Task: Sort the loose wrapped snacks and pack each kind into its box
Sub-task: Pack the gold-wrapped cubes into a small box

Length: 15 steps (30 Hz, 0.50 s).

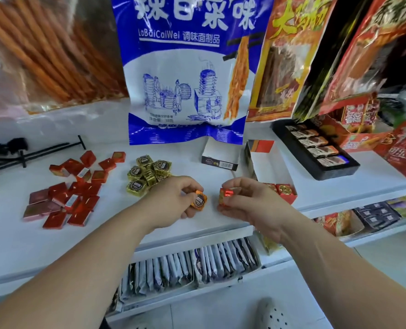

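Wrapped snacks sit on the white shelf in 2 loose heaps. There's a red pile off to the left and a gold pile closer to the middle, with a strip of bare shelf between them.

Both hands are out in front of the gold pile, close to the shelf's front edge. The left hand has its fingers curled, with thumb and fingertips pinching 1 orange-gold piece low over the surface. The right hand pinches 1 red foil piece between its thumb and curled fingers. The 2 pieces are near each other but not touching, and bare shelf shows in the gap.

Just right of the right hand is an open white box with a few red pieces at its near end, which reaches the shelf's edge. A small dark box stands open behind the hands, right under the bottom edge of a big blue bag. Bare surface runs from that box down to the hands. A black tray of packets sits farther right, apart from the white box. Under the front edge, a lower shelf holds a row of upright packets.
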Motion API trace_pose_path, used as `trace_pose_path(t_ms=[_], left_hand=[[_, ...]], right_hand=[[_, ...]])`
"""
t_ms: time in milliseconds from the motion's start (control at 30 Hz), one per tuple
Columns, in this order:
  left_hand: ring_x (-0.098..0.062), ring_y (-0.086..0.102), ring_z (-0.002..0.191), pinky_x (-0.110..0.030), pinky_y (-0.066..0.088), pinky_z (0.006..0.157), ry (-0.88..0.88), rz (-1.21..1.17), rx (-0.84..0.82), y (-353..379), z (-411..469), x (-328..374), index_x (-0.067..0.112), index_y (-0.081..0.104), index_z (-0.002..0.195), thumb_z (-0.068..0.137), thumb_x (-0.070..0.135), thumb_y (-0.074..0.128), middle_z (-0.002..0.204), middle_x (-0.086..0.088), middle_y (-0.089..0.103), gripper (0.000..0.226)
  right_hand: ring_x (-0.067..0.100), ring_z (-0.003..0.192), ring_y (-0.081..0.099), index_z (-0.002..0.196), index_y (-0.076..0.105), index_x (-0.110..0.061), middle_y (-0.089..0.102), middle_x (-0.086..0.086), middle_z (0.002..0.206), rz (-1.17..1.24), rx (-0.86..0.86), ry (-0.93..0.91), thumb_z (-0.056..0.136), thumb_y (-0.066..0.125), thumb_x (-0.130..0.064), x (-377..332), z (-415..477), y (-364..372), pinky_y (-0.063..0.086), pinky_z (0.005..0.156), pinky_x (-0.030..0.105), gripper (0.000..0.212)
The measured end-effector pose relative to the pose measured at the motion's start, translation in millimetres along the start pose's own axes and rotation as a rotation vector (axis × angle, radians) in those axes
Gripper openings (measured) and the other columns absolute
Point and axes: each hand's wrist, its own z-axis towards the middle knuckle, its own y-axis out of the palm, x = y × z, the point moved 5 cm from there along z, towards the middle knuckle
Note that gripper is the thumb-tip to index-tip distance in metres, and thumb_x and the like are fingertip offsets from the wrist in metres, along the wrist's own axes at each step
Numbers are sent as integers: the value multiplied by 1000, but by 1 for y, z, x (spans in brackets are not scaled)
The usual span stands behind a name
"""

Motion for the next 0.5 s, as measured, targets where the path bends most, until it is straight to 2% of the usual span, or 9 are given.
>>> trace_pose_path(t_ms=[133,200,267,333,400,500], left_hand=[[-8,66,64,-24,51,63,-9,173,15,-4,1,-1,37,65,107,100,21,50,77,-3,71,23],[-9,66,69,-26,53,66,-7,196,8,-5,0,0,36,66,110,100,19,49,83,1,69,26],[-8,65,77,-31,56,75,62,223,35,-6,1,4,32,67,115,99,15,52,96,8,64,28],[-5,59,81,-24,50,79,182,290,91,-9,2,10,28,66,118,95,13,59,105,14,57,28],[-5,54,78,-21,45,76,272,356,118,-10,1,14,26,69,111,90,13,67,101,17,53,26],[-7,57,75,-34,52,75,321,420,100,-7,0,13,29,73,92,82,12,75,96,15,54,20]], right_hand=[[27,83,68,100,67,-9,68,22,102,-323,13,-77,80,75,-2,-1,1,2,58,79,33,23],[31,85,66,95,68,-17,69,16,98,-479,28,-140,76,78,-9,-3,3,2,55,77,37,23],[28,82,65,94,68,-21,70,11,93,-531,54,-193,74,78,-11,-3,4,1,54,78,39,25],[21,77,64,100,68,-26,68,7,91,-553,80,-209,75,79,-11,-2,5,-2,54,77,38,31],[16,80,69,101,70,-30,71,0,87,-617,100,-227,73,81,-17,-2,5,-6,58,81,39,33],[11,78,70,98,73,-30,74,-5,83,-735,108,-272,69,82,-19,-1,5,-8,59,79,38,32]])
